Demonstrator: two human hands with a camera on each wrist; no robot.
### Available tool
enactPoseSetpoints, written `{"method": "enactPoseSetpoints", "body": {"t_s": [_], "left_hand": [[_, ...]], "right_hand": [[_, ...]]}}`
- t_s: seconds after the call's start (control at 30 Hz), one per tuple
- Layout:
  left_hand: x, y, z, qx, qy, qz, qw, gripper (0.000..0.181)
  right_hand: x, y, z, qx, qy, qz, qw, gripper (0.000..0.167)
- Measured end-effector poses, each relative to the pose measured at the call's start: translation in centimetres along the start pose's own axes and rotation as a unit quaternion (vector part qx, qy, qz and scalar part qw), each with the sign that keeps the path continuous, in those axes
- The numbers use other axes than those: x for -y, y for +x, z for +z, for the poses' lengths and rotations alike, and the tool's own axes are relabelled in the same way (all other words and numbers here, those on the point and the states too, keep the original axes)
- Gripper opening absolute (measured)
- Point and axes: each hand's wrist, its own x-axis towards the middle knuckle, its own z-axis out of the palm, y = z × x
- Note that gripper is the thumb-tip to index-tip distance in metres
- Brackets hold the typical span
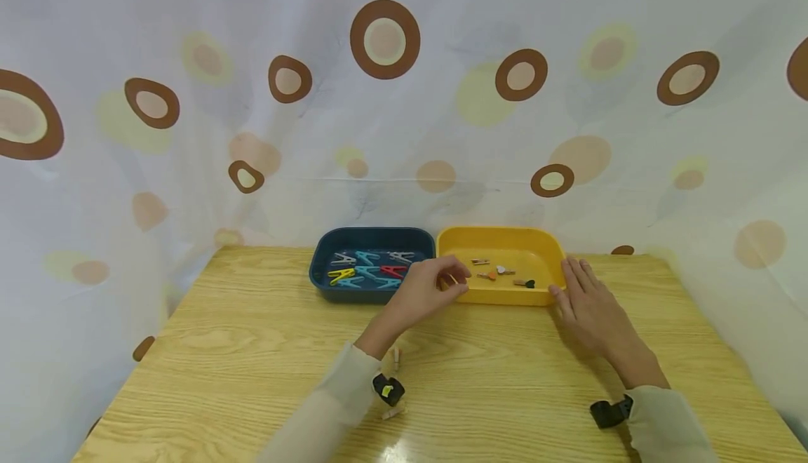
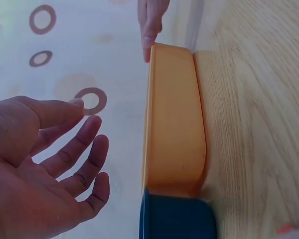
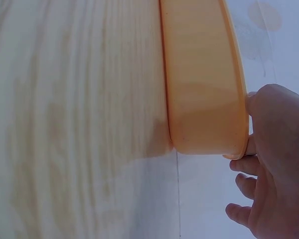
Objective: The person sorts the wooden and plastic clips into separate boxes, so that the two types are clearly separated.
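Observation:
My left hand point(image 1: 426, 287) hovers over the place where the two trays meet, its fingers loosely bent. Nothing shows between its thumb and fingertips in the left wrist view. At the near right corner of the yellow tray point(image 1: 505, 297), my right hand point(image 1: 596, 316) holds the rim, with the thumb at the front and the fingers along the right side. Several small clothespins point(image 1: 501, 270), some with hearts, lie inside it. The dark blue tray point(image 1: 353, 296) beside it contains several larger plastic clothespins point(image 1: 341, 276) in yellow, red, blue and grey.
Two small wooden clothespins lie on the wooden table point(image 1: 252, 351): one clothespin point(image 1: 396, 359) near the left wrist, another clothespin point(image 1: 394, 412) closer to the front. A patterned white curtain point(image 1: 404, 133) hangs right behind the trays.

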Motion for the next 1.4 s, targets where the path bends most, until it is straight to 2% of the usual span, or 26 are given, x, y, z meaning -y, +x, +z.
{"method": "enactPoseSetpoints", "body": {"t_s": [0.23, 0.53, 0.7, 1.07, 1.23, 1.4], "left_hand": [[1.1, -2.4, -1.6, 0.003, -0.002, 0.009, 1.0, 0.014], [3.4, -7.4, -3.0, -0.011, 0.002, -0.043, 0.999, 0.01], [4.3, -9.4, -3.3, -0.017, 0.022, -0.055, 0.9981, 0.01], [5.6, -12.1, -2.6, -0.017, 0.058, -0.079, 0.9951, 0.013], [5.9, -12.5, -1.8, -0.012, 0.062, -0.088, 0.9941, 0.018], [6.0, -12.6, -1.3, 0.01, 0.075, -0.098, 0.9923, 0.025]], "right_hand": [[-0.1, 0.1, 0.0, 0.004, 0.003, 0.006, 1.0, 0.069], [0.1, 1.0, 0.2, 0.009, 0.002, -0.003, 1.0, 0.069], [0.3, 1.1, 0.1, 0.009, 0.0, -0.007, 0.9999, 0.069], [0.1, 1.0, 0.2, 0.011, 0.002, -0.005, 0.9999, 0.069], [-0.2, 0.7, 0.3, 0.012, 0.004, -0.001, 0.9999, 0.069], [-0.2, 0.3, 0.3, 0.004, 0.007, -0.001, 1.0, 0.069]]}}
